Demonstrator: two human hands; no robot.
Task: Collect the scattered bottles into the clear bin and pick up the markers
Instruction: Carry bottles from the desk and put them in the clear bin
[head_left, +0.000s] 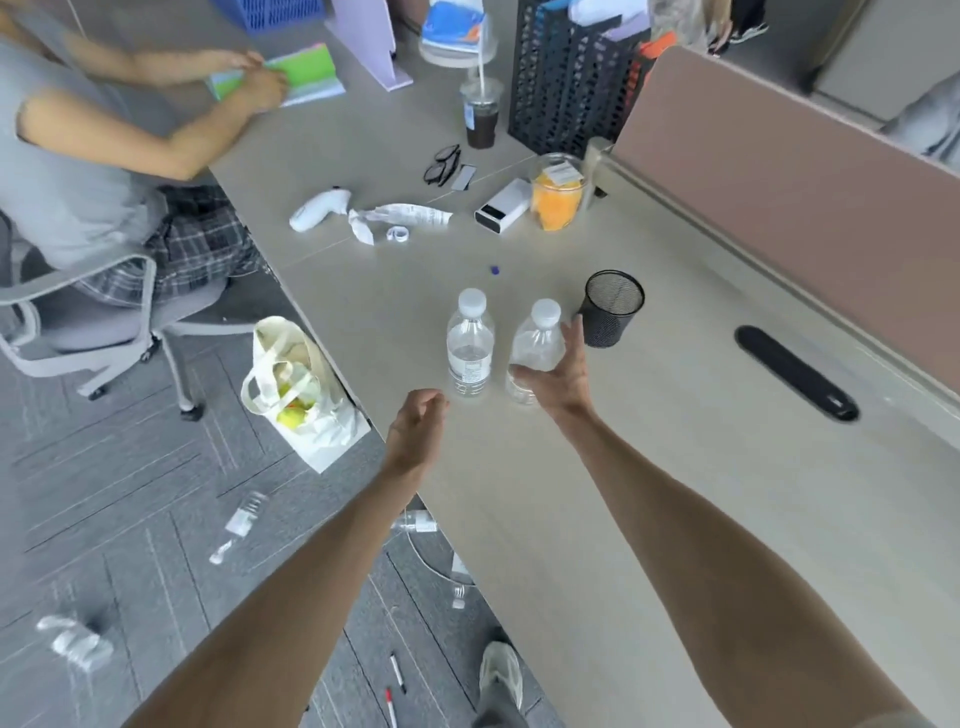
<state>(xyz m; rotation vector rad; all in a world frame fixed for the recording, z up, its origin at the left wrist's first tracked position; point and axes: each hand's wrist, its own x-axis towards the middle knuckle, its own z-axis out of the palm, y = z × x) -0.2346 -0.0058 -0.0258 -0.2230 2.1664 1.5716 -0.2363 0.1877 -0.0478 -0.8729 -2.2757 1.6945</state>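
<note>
Two clear water bottles with white caps stand on the beige desk (675, 519). The left bottle (469, 345) is upright, and my left hand (415, 428) hovers just short of its base, fingers curled and empty. My right hand (558, 371) wraps the lower half of the right bottle (537, 338), which leans. On the grey carpet lie two crushed bottles (239, 525) (75, 642) and two markers, one with a black cap (397, 673) and one with a red cap (390, 706). A clear bin (441, 566) shows partly under the desk edge, with a bottle (415, 521) at its rim.
A black mesh cup (610, 306) stands right of my right hand. A white tote bag (291, 384) leans at the desk's left edge. A seated person (78, 171) works at the far left. An orange jar (556, 192), power bank (504, 205) and partition (779, 171) lie beyond.
</note>
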